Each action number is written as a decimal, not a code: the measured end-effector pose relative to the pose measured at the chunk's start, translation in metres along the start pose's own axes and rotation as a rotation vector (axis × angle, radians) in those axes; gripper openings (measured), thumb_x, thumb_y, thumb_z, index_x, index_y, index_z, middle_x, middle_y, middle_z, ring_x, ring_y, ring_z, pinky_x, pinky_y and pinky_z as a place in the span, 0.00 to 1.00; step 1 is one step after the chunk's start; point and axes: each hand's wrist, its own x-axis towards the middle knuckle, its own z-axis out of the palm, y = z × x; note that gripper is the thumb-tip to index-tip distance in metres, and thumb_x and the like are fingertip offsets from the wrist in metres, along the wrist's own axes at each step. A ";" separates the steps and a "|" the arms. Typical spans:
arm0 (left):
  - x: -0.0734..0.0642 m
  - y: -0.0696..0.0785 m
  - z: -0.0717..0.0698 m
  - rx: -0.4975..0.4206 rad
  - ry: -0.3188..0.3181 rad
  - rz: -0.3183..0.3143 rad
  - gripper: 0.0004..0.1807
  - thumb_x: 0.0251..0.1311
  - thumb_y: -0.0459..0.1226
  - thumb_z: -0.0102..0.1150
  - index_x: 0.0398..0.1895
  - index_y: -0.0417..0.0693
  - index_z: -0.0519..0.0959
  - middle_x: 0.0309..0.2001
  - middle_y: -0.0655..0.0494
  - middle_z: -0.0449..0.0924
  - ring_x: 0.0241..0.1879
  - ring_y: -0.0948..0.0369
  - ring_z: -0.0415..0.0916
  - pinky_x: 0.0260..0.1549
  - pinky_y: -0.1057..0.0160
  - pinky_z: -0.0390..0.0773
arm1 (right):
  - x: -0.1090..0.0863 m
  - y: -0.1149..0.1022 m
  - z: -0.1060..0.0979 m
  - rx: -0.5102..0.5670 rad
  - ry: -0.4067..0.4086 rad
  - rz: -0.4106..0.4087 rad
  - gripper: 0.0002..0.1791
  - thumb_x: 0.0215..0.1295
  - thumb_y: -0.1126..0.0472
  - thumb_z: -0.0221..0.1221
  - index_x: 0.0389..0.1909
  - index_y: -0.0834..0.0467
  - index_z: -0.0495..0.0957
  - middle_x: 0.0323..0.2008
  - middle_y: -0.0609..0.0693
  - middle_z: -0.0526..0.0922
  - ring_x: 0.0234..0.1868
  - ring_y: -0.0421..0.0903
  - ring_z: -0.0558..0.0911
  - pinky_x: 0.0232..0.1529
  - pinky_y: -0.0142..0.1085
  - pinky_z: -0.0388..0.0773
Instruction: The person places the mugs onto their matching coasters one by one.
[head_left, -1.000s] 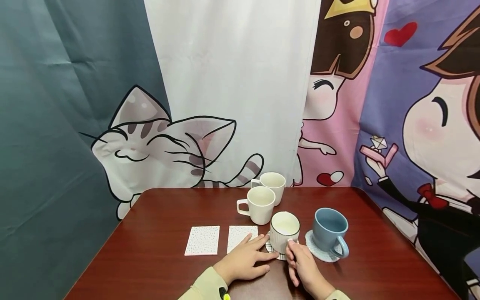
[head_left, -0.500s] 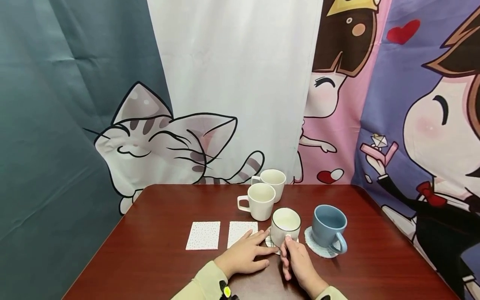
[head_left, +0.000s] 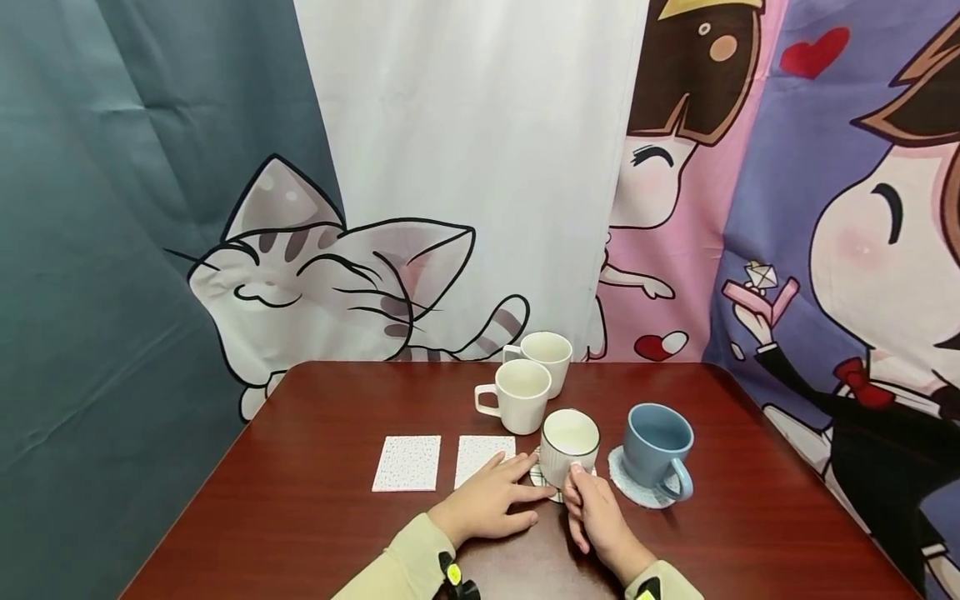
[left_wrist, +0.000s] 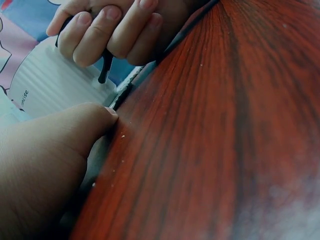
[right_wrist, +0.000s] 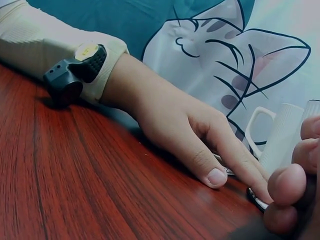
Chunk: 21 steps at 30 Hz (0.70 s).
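A white ribbed mug [head_left: 567, 454] with a dark rim stands on a round plaid coaster [head_left: 537, 477]. My right hand [head_left: 600, 517] grips its handle, fingers curled round the dark loop [left_wrist: 106, 67] in the left wrist view. Palm down on the table, my left hand [head_left: 491, 500] spreads its straight fingers, with two fingertips at the coaster's left and front edges. The left thumb [left_wrist: 95, 117] points towards the mug's base. Under and behind the left fingers lies a speckled square coaster [head_left: 480, 450], partly covered.
Two plain white mugs [head_left: 522, 400] stand close together behind, handles to the left. To the right, a blue mug [head_left: 654, 446] sits on a pale round coaster [head_left: 630, 487]. Another speckled square coaster [head_left: 407, 463] lies to the left. A printed curtain [head_left: 465, 125] hangs behind the table.
The head view has tipped slightly, so everything sits a little higher in it. My right hand has shifted slightly left at the handle; my left hand stays at the coaster.
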 end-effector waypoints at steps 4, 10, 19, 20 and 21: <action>0.003 0.000 0.000 0.005 0.007 0.010 0.23 0.72 0.55 0.51 0.69 0.73 0.74 0.75 0.45 0.62 0.74 0.52 0.62 0.68 0.40 0.62 | 0.000 -0.002 -0.002 0.002 -0.009 -0.004 0.30 0.85 0.53 0.30 0.21 0.69 0.50 0.17 0.70 0.45 0.06 0.36 0.63 0.01 0.34 0.62; 0.001 0.001 -0.001 0.011 0.016 0.000 0.23 0.71 0.54 0.53 0.67 0.73 0.76 0.74 0.46 0.64 0.73 0.52 0.63 0.67 0.40 0.64 | 0.001 -0.001 0.001 -0.003 0.000 0.008 0.31 0.85 0.53 0.30 0.21 0.69 0.49 0.13 0.50 0.52 0.05 0.36 0.63 0.02 0.32 0.63; 0.003 0.003 -0.002 0.052 -0.004 -0.044 0.22 0.71 0.57 0.51 0.66 0.79 0.75 0.75 0.50 0.64 0.73 0.54 0.62 0.68 0.37 0.61 | 0.000 0.001 0.001 -0.003 0.041 0.007 0.31 0.85 0.53 0.32 0.20 0.68 0.51 0.14 0.43 0.57 0.04 0.36 0.64 0.01 0.33 0.62; 0.003 0.003 -0.002 0.051 -0.004 -0.046 0.22 0.71 0.57 0.51 0.66 0.79 0.75 0.75 0.50 0.64 0.73 0.54 0.62 0.67 0.37 0.61 | 0.000 0.001 0.001 -0.001 0.041 0.014 0.31 0.85 0.52 0.32 0.20 0.68 0.51 0.13 0.43 0.58 0.04 0.36 0.64 0.01 0.33 0.62; 0.002 0.003 -0.002 0.051 -0.004 -0.047 0.22 0.71 0.57 0.51 0.66 0.79 0.75 0.75 0.50 0.64 0.73 0.54 0.62 0.67 0.36 0.61 | 0.000 0.001 0.002 0.002 0.041 0.019 0.31 0.85 0.52 0.32 0.20 0.67 0.52 0.13 0.42 0.58 0.04 0.36 0.64 0.01 0.33 0.62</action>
